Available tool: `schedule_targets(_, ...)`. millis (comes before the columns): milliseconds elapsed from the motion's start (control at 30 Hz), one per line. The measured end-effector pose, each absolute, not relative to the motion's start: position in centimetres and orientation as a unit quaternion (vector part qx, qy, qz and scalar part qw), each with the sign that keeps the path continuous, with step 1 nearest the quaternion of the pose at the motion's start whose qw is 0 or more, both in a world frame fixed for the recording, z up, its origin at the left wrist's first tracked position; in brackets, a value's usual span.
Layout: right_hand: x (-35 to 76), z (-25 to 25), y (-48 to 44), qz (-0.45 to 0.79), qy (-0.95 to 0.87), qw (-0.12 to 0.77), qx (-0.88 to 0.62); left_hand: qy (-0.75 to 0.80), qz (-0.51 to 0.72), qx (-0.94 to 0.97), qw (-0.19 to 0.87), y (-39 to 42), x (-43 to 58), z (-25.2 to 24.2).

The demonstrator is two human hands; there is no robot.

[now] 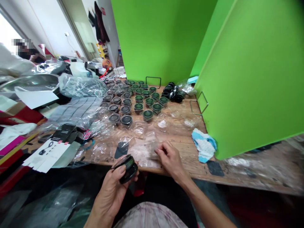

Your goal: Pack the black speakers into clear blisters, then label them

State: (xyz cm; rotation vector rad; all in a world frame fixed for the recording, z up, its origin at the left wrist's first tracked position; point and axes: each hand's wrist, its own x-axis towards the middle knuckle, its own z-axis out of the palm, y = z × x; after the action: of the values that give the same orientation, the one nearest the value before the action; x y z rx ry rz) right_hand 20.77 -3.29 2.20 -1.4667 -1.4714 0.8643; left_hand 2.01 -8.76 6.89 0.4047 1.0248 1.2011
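Lap: a pale patterned cloth is seen at the bottom edge, directly below the hands.

Left hand: a round black container is clamped between thumb and fingers, and is held just off the front edge of the table, above the lap.

Right hand: the fingers are drawn together and are rested on a clear plastic bag. Whether the bag is pinched cannot be told.

Table: a worn wooden table is spread in front of the hands, and loose clear plastic is scattered across it.

Containers: small round black containers with green tops are set out in rows beyond the hands. A cluster of black round parts is placed at the far end.

Right side: a bright green panel is stood along the table. A wire stand is pressed against it, and a crumpled blue-and-white cloth is left near its foot.

Left side: printed cardboard packaging is laid near the table edge, and a bulky plastic bag is heaped farther back.
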Motion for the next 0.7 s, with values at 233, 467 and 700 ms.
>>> schedule_targets(233,21.6,1.6,-4.3,0.653,-0.310,0.459,-0.517,0.476,0.593,0.340,0.554,-4.8,3.9,7.5)
schedule_targets(467,21.1,1.4,-4.1,0.671,-0.328,0.416,-0.519,0.506,0.475,0.669,0.265,-1.5,7.2,4.5)
schedule_targets(700,22.9,4.6,-6.6,0.282,-0.689,0.221,-0.630,0.461,0.371,0.805,0.031,-2.9,6.2,1.0)
